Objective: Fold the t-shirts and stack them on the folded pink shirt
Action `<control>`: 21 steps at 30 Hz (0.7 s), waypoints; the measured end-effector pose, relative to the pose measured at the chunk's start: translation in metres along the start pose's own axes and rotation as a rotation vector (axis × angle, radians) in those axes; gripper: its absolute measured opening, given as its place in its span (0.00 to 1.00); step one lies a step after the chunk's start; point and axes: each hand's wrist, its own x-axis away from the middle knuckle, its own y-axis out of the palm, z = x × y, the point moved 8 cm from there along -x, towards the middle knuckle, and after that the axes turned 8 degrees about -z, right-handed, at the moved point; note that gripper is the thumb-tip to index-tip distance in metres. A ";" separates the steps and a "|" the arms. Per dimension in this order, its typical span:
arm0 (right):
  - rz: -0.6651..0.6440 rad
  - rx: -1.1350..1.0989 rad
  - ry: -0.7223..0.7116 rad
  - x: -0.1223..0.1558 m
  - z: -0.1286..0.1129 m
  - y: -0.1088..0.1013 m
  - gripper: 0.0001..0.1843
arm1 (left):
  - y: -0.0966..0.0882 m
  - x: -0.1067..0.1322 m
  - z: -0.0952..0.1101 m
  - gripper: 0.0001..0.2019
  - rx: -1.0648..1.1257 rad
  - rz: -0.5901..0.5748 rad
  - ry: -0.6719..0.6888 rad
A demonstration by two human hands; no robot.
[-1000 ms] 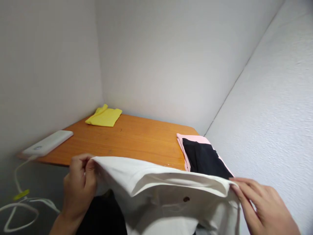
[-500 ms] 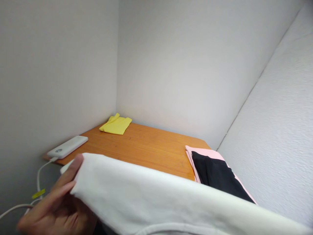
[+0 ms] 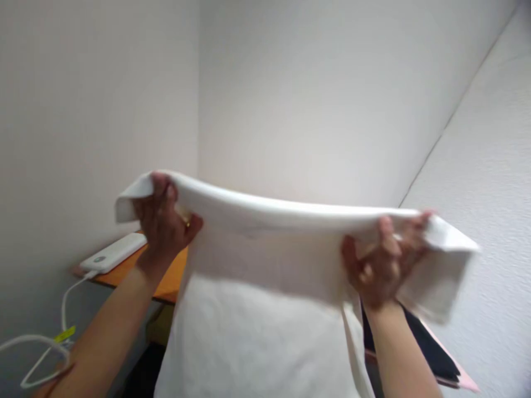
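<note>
White shirt (image 3: 265,337) held up, stretched wide, gripped along top by left hand (image 3: 164,215) and right hand (image 3: 384,262); spreading step, apparently; even tension called for next.

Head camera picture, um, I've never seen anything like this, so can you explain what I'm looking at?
There's no machine here, just a person's bare hands. The camera is worn on the head, looking forward and down. The left hand and right hand hold up a white T-shirt, hiding much of the wooden tabletop. On that surface lies a white power bank with a cable plugged in. At right, black cloth and pink cloth partly show.
</note>
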 end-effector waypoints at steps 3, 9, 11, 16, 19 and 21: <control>-0.107 0.035 -0.052 -0.066 0.000 0.051 0.41 | 0.066 -0.054 -0.002 0.34 -0.081 -0.262 0.189; -0.702 0.031 -0.006 -0.044 -0.010 0.169 0.38 | 0.185 -0.006 -0.042 0.29 -0.128 -0.844 0.092; -0.823 -0.010 -0.034 -0.003 -0.022 0.188 0.35 | 0.201 0.042 -0.049 0.29 -0.114 -0.954 0.080; -1.150 -0.026 0.018 0.087 -0.028 0.213 0.35 | 0.213 0.131 -0.076 0.35 -0.118 -1.162 -0.046; -1.220 -0.012 0.063 0.104 -0.019 0.212 0.37 | 0.211 0.143 -0.089 0.36 -0.134 -1.221 -0.101; -1.235 -0.064 0.049 0.098 -0.014 0.210 0.37 | 0.208 0.140 -0.086 0.36 -0.173 -1.247 -0.102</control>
